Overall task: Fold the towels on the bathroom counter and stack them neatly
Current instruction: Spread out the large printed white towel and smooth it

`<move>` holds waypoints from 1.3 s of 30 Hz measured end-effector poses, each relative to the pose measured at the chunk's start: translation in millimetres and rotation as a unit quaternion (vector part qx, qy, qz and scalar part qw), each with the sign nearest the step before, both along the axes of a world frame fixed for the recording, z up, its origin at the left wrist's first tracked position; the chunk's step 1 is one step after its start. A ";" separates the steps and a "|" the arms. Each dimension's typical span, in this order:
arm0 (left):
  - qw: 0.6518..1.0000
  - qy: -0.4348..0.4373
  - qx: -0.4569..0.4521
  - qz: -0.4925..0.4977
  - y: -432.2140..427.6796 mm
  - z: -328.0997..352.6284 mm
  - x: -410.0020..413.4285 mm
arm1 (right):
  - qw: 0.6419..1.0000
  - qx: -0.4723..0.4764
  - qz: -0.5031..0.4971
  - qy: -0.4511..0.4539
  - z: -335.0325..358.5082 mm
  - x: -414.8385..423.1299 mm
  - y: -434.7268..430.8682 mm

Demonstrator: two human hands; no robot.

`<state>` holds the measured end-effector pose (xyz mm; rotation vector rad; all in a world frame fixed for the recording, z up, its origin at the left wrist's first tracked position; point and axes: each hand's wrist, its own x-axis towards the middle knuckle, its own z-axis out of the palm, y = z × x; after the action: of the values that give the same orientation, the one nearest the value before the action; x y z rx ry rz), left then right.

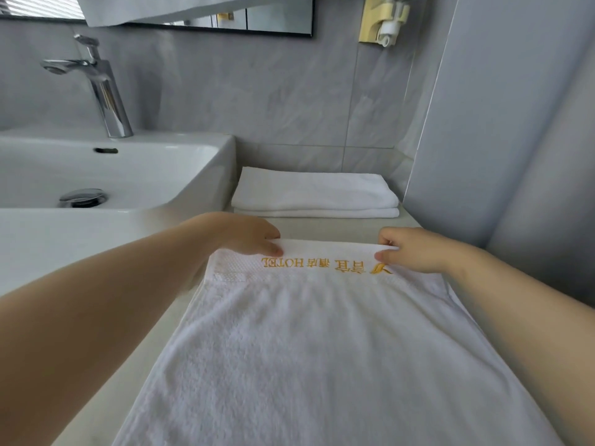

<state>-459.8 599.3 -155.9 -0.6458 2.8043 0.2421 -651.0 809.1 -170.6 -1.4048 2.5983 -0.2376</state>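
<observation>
A white towel point(322, 342) with yellow embroidered hotel lettering lies spread lengthwise on the counter point(309, 225), reaching toward me. My left hand point(248, 235) pinches its far left corner, thumb on top of the hem. My right hand point(415, 249) pinches the far right corner beside the yellow logo. Behind them, against the back wall, a folded white towel point(314, 193) lies flat in a neat pile of two layers.
A white basin point(206, 162) with a chrome tap point(103, 88) and drain plug point(83, 197) fills the left side. A grey wall panel point(515, 140) closes off the right. A wall dispenser point(384, 19) and a mirror point(257, 17) hang above.
</observation>
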 end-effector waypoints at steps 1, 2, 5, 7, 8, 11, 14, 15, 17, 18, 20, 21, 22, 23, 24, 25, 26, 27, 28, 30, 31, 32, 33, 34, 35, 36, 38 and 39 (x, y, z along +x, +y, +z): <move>1.000 -0.007 0.000 0.000 -2.1 2.2 -2.0 | 1.000 0.012 0.003 0.002 2.9 -1.1 -1.6; 1.000 -0.014 0.005 0.000 -3.3 4.7 -3.5 | 1.000 0.024 0.006 0.003 5.5 -2.3 -3.5; 0.999 -0.042 0.004 0.010 -5.7 10.7 -10.8 | 0.999 0.049 0.010 -0.003 11.6 -7.0 -11.0; 0.998 -0.053 -0.011 0.021 -5.9 13.9 -16.0 | 0.998 0.058 0.010 -0.008 14.9 -10.3 -16.4; 0.998 -0.053 -0.013 0.021 -6.5 14.3 -18.6 | 0.998 0.063 0.011 -0.009 16.4 -11.8 -19.1; 0.998 -0.053 -0.024 0.009 -12.8 11.6 -25.6 | 0.997 0.077 0.011 -0.004 18.3 -16.1 -26.4; 0.998 -0.033 -0.043 0.007 -19.9 0.4 -29.7 | 0.995 0.095 0.010 0.023 13.8 -16.5 -31.8; 0.999 -0.023 -0.045 0.009 -22.0 -5.2 -30.4 | 0.994 0.105 0.012 0.040 10.5 -15.9 -33.0; 0.999 -0.003 -0.038 0.012 -24.2 -16.0 -31.4 | 0.992 0.115 0.021 0.053 1.7 -15.2 -35.1; 0.999 0.003 -0.034 0.011 -24.8 -20.0 -31.6 | 0.992 0.114 0.024 0.046 -2.4 -15.4 -35.3; 0.999 0.010 -0.030 0.006 -26.4 -25.4 -31.1 | 0.994 0.100 0.027 0.028 -8.1 -17.7 -33.5; 0.999 0.017 -0.028 0.005 -27.3 -26.7 -30.7 | 0.996 0.089 0.025 0.018 -10.0 -19.2 -31.5; 0.999 0.024 -0.027 0.007 -27.8 -27.2 -30.3 | 0.997 0.074 0.024 0.007 -11.5 -20.4 -29.1; 0.999 0.027 -0.026 0.009 -27.8 -26.9 -29.6 | 0.998 0.061 0.027 0.000 -12.7 -21.2 -27.1; 0.999 0.026 -0.025 0.010 -27.5 -27.3 -28.7 | 0.998 0.052 0.033 -0.004 -13.8 -21.6 -25.3; 0.999 0.023 -0.024 0.008 -27.0 -27.6 -27.9 | 0.998 0.047 0.038 -0.007 -14.5 -21.6 -23.5; 1.000 0.021 -0.022 0.006 -26.4 -28.1 -26.9 | 0.998 0.043 0.043 -0.010 -14.8 -20.8 -21.9; 1.000 0.022 -0.019 0.005 -24.8 -28.1 -25.3 | 0.998 0.037 0.047 -0.015 -15.1 -19.7 -19.9; 1.000 0.027 -0.014 0.004 -22.8 -27.6 -23.6 | 0.998 0.031 0.051 -0.019 -15.3 -18.6 -17.8; 0.999 0.042 -0.007 0.002 -18.2 -26.1 -19.4 | 0.998 0.026 0.052 -0.017 -15.7 -15.6 -13.5; 0.999 0.046 -0.009 -0.001 -14.7 -25.7 -16.5 | 0.998 0.024 0.051 -0.011 -16.3 -13.4 -11.5; 0.999 0.051 -0.015 -0.007 -10.8 -25.1 -13.4 | 0.998 0.020 0.053 -0.006 -16.7 -10.8 -9.3; 0.998 0.053 -0.020 -0.013 -6.6 -24.8 -10.1 | 0.998 0.012 0.056 -0.008 -16.9 -7.9 -7.0; 0.998 0.055 -0.022 -0.018 -3.0 -24.8 -6.4 | 0.998 0.001 0.061 -0.016 -16.7 -4.4 -3.8; 0.998 0.056 -0.017 -0.023 -0.1 -24.6 -2.3 | 0.998 -0.009 0.066 -0.023 -16.1 -1.0 -0.5; 0.998 0.057 -0.009 -0.026 2.4 -24.5 2.6 | 0.997 -0.017 0.071 -0.027 -15.6 2.8 2.7; 0.998 0.052 0.010 -0.029 7.0 -23.8 13.5 | 0.996 -0.028 0.082 -0.030 -15.3 9.9 9.2; 0.998 0.047 0.021 -0.031 9.5 -23.3 19.1 | 0.995 -0.032 0.088 -0.034 -15.7 13.2 12.2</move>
<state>-440.7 608.8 -179.2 -0.5510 2.8943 0.3253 -637.8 821.3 -186.3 -1.6071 2.4153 -0.3410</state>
